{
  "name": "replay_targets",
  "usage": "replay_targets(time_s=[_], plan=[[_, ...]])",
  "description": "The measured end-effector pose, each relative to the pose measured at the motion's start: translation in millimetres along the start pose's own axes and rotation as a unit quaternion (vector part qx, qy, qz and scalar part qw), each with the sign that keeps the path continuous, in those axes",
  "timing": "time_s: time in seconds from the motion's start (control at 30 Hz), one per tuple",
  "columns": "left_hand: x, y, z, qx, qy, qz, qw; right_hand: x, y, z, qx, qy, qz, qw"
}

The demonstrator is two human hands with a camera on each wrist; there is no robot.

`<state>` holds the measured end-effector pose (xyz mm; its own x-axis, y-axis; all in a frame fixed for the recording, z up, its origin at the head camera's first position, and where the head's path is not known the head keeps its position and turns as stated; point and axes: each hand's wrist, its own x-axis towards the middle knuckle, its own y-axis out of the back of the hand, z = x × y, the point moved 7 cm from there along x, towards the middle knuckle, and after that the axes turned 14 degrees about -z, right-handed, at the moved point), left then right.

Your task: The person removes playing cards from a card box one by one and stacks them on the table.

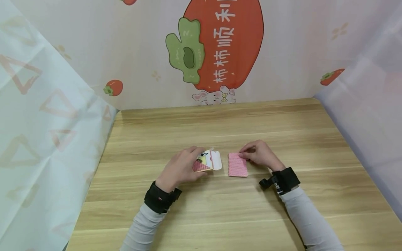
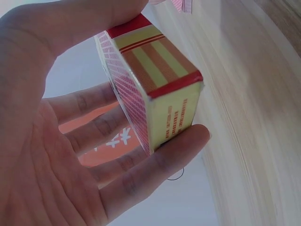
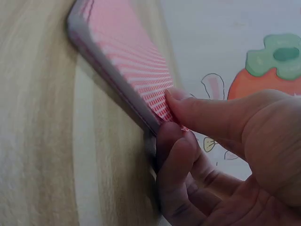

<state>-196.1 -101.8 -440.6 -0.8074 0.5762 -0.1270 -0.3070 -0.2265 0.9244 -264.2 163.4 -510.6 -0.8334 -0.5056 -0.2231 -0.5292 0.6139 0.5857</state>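
My left hand (image 1: pixel 182 164) grips a card box (image 1: pixel 203 161) around its sides, its white flap standing open toward the right. In the left wrist view the thumb and fingers press on the red and cream box (image 2: pixel 171 110). A deck of playing cards (image 1: pixel 237 165), with pink patterned backs facing up, is just right of the box. My right hand (image 1: pixel 260 153) pinches the deck at its upper right corner. In the right wrist view the thumb lies on top of the deck (image 3: pixel 127 61), the fingertips under its edge. Whether the deck touches the table is unclear.
Beneath both hands is a wood-grain table (image 1: pixel 201 216). A white printed cloth (image 1: pixel 147 45) with a large red-orange fruit stands behind it, and cloth walls rise at the left and right edges. Each wrist carries a black strap with a camera.
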Motion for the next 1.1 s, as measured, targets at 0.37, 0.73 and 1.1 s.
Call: replay_targets(time_s=[0.37, 0.73, 1.1], plan=[[1.5, 4.9, 2.6, -0.001, -0.004, 0.0, 1.0, 1, 2.1, -10, -0.056, -0.009, 0.025, 0.998], [-1.2, -0.5, 13.2, 0.036, -0.029, 0.006, 0.9989, -21, -9.8, -70, -0.011, 0.134, 0.047, 0.99], [-3.6, -1.2, 30.0, 0.031, -0.067, 0.014, 0.9971, -26, -57.5, -100, 0.181, 0.146, -0.04, 0.972]])
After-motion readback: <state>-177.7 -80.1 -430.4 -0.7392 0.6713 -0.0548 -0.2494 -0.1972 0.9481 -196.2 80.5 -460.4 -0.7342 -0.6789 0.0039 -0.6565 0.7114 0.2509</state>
